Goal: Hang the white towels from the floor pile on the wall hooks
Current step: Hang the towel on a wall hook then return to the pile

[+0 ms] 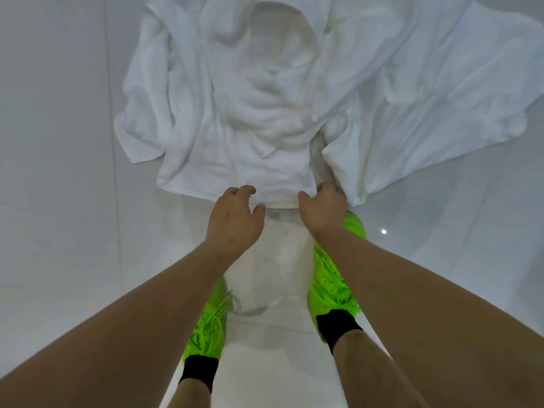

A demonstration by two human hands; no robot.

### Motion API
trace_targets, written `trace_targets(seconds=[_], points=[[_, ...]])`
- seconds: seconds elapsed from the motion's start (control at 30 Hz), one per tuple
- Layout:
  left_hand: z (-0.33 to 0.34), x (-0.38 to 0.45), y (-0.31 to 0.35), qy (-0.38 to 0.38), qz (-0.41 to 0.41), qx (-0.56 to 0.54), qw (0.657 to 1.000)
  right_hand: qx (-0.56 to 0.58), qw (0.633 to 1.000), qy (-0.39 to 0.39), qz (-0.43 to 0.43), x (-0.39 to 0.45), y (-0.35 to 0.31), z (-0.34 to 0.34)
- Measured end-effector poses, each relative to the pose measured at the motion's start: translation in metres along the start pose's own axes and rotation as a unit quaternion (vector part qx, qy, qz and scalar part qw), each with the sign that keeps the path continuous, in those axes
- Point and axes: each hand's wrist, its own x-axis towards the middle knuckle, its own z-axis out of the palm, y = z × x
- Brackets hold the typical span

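A pile of white towels (265, 92) lies crumpled on the pale floor (59, 172), spreading from the middle of the scene to the far right. The near edge of the nearest towel (235, 172) lies flat just ahead of the person's feet. The right hand (322, 209) pinches that edge at its right corner, thumb and curled fingers closed on the cloth. The left hand (234, 216) hovers at the same edge further left, its fingers loosely curled and apart, touching or just above the cloth; which, I cannot tell. Below the forearms stand two bright green shoes (332, 278) with black socks (338, 325), near the pile.
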Motion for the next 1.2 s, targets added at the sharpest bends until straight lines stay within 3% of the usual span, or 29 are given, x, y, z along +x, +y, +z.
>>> trace_targets(seconds=[0.3, 0.6, 1.2], points=[[-0.006, -0.002, -0.009, -0.007, -0.001, -0.004, 1.000, 0.050, 0.999, -0.020, -0.007, -0.003, -0.005, 0.005], [-0.052, -0.024, 0.006, -0.006, 0.011, 0.010, 1.000, 0.044, 0.998, -0.011, -0.045, -0.058, -0.021, -0.024], [-0.276, -0.217, 0.092, 0.063, 0.102, 0.027, 0.992, 0.073, 0.992, 0.000, -0.101, -0.270, -0.175, -0.220]])
